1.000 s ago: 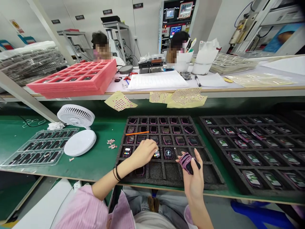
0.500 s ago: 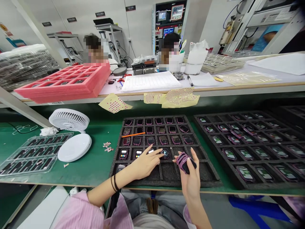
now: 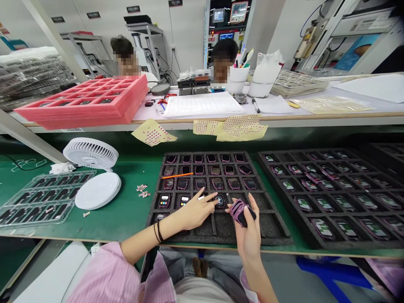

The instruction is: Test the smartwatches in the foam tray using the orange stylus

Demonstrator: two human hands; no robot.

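On my feed from the head camera, the person's right hand (image 3: 248, 235) is curled around a pink-and-black smartwatch (image 3: 240, 213), with the fingers and thumb closed on it and the pink strap uppermost. That clamped watch sits in the air just above the lower middle of a black foam compartment tray (image 3: 221, 227) on the bench.

The person's left hand (image 3: 195, 212) lies low over the same tray, open, with its fingers spread apart. The index finger (image 3: 208, 198) stretches toward a round-faced watch with a lit screen (image 3: 220, 201) in the tray's fourth row. I can't tell whether it touches. Two more lit watches sit in that row to the left, and darker pink watches fill the rows above. A thin orange strip (image 3: 177, 175) lies across the upper rows. Black hair ties circle the left wrist (image 3: 158, 232), below a pink striped sleeve (image 3: 107, 273).

A second black foam tray of watches (image 3: 331, 240) lies to the right on the green bench mat (image 3: 126, 223). To the left are a clear plastic tray (image 3: 41, 202) and a white desk fan (image 3: 91, 153). Two co-workers (image 3: 124, 54) sit across the far bench.
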